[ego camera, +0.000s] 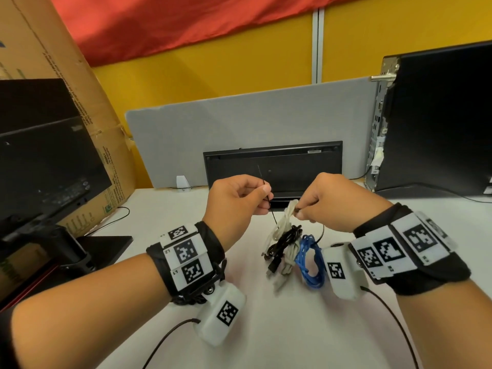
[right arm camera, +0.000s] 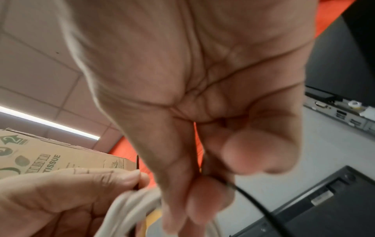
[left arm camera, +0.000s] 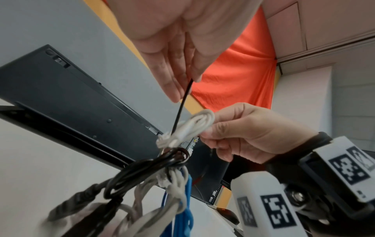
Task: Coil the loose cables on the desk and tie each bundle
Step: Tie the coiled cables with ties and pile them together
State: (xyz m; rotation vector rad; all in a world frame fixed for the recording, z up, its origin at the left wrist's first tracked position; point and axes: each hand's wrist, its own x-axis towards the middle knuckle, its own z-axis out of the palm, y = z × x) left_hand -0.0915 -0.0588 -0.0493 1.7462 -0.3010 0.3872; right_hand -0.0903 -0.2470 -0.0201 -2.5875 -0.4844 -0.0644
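Observation:
My left hand (ego camera: 266, 195) pinches a thin black tie (ego camera: 273, 219) between thumb and forefinger, above the desk. The tie (left arm camera: 181, 105) runs down into the top of a coiled white cable bundle (ego camera: 282, 225). My right hand (ego camera: 300, 209) pinches that bundle's upper loop (left arm camera: 194, 126), and a thin black strand (right arm camera: 253, 202) leaves the same pinch. A coiled black cable (ego camera: 285, 241) and a coiled blue cable (ego camera: 310, 259) lie under the white one, touching it. Motion blurs the right wrist view.
A black keyboard (ego camera: 271, 166) stands on edge against the grey divider (ego camera: 239, 123). There is a PC tower (ego camera: 439, 115) at the right. At the left stand a monitor (ego camera: 40, 155) and a cardboard box (ego camera: 66, 75). The white desk (ego camera: 266, 328) stretches toward me.

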